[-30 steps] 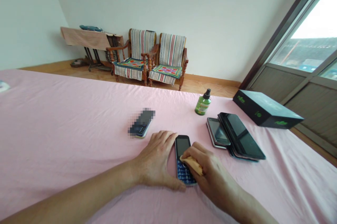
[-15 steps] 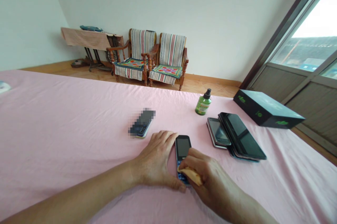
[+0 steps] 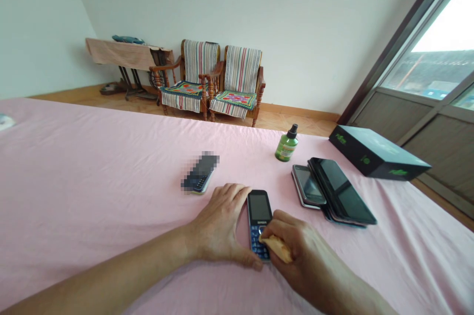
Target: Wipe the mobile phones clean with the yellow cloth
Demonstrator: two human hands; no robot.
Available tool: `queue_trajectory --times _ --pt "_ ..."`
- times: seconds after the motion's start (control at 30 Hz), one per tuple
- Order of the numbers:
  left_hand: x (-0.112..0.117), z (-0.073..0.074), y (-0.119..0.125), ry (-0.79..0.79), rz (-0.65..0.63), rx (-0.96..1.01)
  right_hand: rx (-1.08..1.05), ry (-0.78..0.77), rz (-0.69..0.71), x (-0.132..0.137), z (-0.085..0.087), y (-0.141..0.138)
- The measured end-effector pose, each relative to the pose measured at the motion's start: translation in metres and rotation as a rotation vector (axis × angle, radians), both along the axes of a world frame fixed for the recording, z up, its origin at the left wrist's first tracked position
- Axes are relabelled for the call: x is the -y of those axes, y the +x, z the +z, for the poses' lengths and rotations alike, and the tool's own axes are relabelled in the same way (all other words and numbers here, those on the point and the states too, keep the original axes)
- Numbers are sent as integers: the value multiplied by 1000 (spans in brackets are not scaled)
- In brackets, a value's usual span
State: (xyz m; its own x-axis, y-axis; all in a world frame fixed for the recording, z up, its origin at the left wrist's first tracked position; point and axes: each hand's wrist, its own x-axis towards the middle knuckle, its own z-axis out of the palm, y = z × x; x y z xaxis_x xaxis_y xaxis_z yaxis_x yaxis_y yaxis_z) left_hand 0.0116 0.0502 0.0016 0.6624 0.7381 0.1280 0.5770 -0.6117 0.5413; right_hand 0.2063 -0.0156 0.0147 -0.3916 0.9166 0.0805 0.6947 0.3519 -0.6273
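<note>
A keypad phone with a dark screen and blue keys lies face up on the pink sheet. My left hand braces it, index finger at its top left corner and thumb at its bottom end. Pinched in my right hand is a folded yellow cloth, its tip pressed on the keys. The right fingers cover part of the phone's right edge. Another keypad phone, partly blurred out, rests beyond my left hand.
On the right lie a small phone and a stack of larger dark devices. Behind them stand a green spray bottle and a black box. Two wooden armchairs and a cloth-covered table are by the wall.
My right hand with the cloth has shifted slightly right across the keypad, uncovering more blue keys. The left hand keeps its place on the phone.
</note>
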Motion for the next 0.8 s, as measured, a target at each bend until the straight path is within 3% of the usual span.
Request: queue_trajectory --times 0.37,0.6,0.8 --pt "-2 -5 0 25 1 20 33 17 -5 0 -5 -16" --pt "-1 -3 0 17 1 22 -12 -13 -59 -1 -5 -6" --pt "0 -5 0 31 8 27 18 -13 -2 0 -4 -15"
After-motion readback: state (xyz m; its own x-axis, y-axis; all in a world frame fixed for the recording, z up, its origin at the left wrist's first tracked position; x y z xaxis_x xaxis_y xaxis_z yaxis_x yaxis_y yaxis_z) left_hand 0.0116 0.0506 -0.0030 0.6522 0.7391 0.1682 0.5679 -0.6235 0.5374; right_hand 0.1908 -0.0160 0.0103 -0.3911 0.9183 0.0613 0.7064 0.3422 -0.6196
